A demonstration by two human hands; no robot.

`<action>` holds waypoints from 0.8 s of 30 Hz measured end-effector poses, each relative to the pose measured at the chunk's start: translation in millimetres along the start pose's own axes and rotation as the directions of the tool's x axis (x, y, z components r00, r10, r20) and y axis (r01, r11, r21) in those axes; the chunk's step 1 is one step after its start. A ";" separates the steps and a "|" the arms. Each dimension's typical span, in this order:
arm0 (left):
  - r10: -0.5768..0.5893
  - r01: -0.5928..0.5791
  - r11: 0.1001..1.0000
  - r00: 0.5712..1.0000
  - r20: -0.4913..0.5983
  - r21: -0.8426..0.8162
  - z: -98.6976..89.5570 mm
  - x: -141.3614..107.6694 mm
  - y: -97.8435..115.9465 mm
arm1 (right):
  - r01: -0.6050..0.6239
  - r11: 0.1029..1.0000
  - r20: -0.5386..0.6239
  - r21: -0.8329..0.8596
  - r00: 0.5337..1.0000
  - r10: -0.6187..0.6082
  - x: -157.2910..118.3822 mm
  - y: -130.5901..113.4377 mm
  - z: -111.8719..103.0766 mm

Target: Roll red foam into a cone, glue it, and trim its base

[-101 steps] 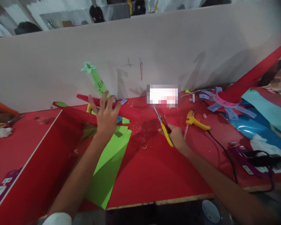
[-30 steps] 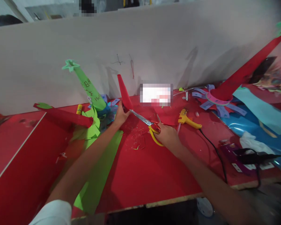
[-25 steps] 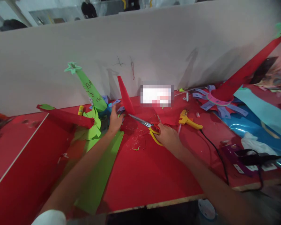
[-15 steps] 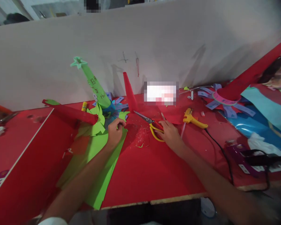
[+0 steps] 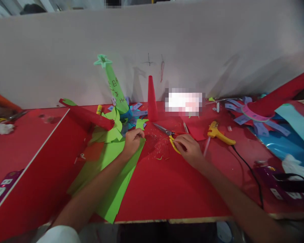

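Note:
My left hand (image 5: 133, 143) rests over the top edge of a stack of bright green sheets (image 5: 121, 182), its fingers curled together. Whatever may be between those fingertips is hidden. Just beyond it lies a small green paper piece (image 5: 141, 124). My right hand (image 5: 189, 149) has its fingers closed at the yellow and red handles of the scissors (image 5: 164, 129). The scissors lie on the red table with blades pointing left and away. An upright red paper cone (image 5: 152, 101) stands beyond the blade tips.
A yellow glue gun (image 5: 220, 133) with a black cord lies right of my right hand. A green cone (image 5: 116, 89) topped with a star stands at back left. A red panel (image 5: 43, 165) rises at left. Paper scraps (image 5: 160, 148) litter the middle.
The view has swung left, so things appear farther right. My right hand's fingers have curled in more at the scissors' handles. My left hand stays by the green sheets.

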State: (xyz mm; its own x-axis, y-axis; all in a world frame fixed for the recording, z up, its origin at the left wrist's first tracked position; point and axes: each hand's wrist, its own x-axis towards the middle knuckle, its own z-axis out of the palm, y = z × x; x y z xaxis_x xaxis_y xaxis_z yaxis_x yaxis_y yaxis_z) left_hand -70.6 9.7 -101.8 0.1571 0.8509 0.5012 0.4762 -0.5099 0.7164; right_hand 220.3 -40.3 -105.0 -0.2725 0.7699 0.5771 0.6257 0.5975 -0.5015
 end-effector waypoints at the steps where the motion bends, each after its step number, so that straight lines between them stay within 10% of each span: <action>1: 0.042 -0.046 0.997 0.997 0.064 0.057 -1.8 -1.2 -2.7 | 0.021 1.000 -0.003 -0.002 1.000 -0.021 -0.9 -1.3 0.4; 6: 0.120 -0.275 0.871 0.923 0.366 0.406 -14.9 -1.2 -16.6 | 0.086 0.996 -0.023 -0.002 0.996 -0.086 -1.8 -4.1 -1.8; 24: -0.059 -0.015 0.887 0.988 0.146 0.462 -16.1 14.9 -24.3 | 0.121 0.993 -0.001 -0.004 0.993 -0.121 0.7 1.0 -4.7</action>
State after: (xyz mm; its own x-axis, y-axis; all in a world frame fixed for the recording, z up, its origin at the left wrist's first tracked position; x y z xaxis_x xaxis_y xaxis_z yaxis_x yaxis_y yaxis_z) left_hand -93.7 32.7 -103.9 0.2529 0.8889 0.3819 0.8198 -0.4065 0.4033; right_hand 224.1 -40.2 -102.1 -0.3458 0.6916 0.6341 0.5909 0.6855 -0.4254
